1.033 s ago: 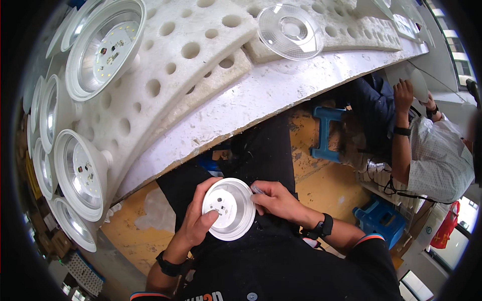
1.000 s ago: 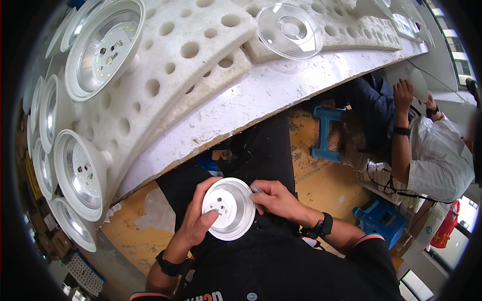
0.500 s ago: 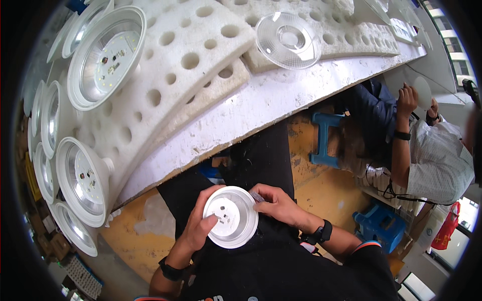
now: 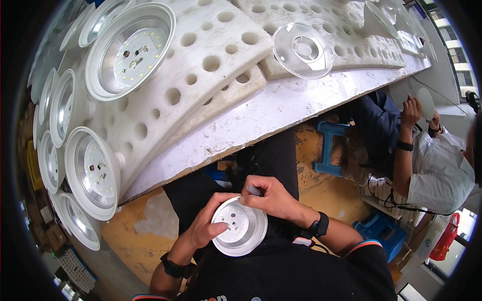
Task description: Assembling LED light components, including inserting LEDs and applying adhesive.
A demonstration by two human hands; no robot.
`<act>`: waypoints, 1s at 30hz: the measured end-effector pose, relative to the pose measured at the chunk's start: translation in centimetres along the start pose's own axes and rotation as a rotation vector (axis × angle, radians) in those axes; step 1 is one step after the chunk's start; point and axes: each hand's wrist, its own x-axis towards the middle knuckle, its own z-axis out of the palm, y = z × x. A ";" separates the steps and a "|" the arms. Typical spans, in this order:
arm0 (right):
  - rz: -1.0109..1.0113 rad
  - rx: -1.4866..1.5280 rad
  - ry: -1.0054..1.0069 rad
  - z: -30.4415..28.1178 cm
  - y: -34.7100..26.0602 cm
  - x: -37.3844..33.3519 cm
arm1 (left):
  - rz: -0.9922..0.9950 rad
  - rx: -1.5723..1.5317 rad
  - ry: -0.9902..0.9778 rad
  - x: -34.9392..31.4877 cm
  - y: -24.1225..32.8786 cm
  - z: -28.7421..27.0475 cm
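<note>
A round white lamp housing (image 4: 239,226) is held over the lap, close to the body, with its open face turned up and a small circuit disc seen inside. It is cupped from the left by the left hand (image 4: 207,227), whose fingers are closed around the rim while the thumb is laid across the inner face. At the housing's upper right edge the right hand (image 4: 268,196) is set, its fingers pinched together on a small grey tool (image 4: 253,190) (what kind cannot be told), whose tip is hidden behind the rim.

Beyond the knees, a white workbench (image 4: 281,108) is seen, and on it lie white foam trays (image 4: 201,65) pierced with round holes. A finished lamp housing with an LED board (image 4: 131,50) is seated in the nearest tray, and more such housings (image 4: 93,173) are stacked along the left edge. Farther back, a clear plastic lens cover (image 4: 303,50) is rested on a second tray.

At the far right, a white disc (image 4: 426,103) is being handled by a seated co-worker (image 4: 437,170).
</note>
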 end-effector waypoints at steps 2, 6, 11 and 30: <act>0.039 -0.048 0.027 0.4 -0.6 0.2 | -0.007 0.004 -0.011 0.0 0.0 -0.2; 0.031 -0.137 0.049 0.1 -0.6 -0.4 | -0.006 -0.067 -0.080 0.6 0.3 -0.5; 0.026 -0.086 0.078 0.4 -0.3 -1.8 | 0.032 -0.315 -0.051 0.2 -0.5 -0.5; 0.069 -0.048 0.078 1.5 0.7 -4.0 | 0.038 -0.209 0.071 -1.6 -0.8 0.2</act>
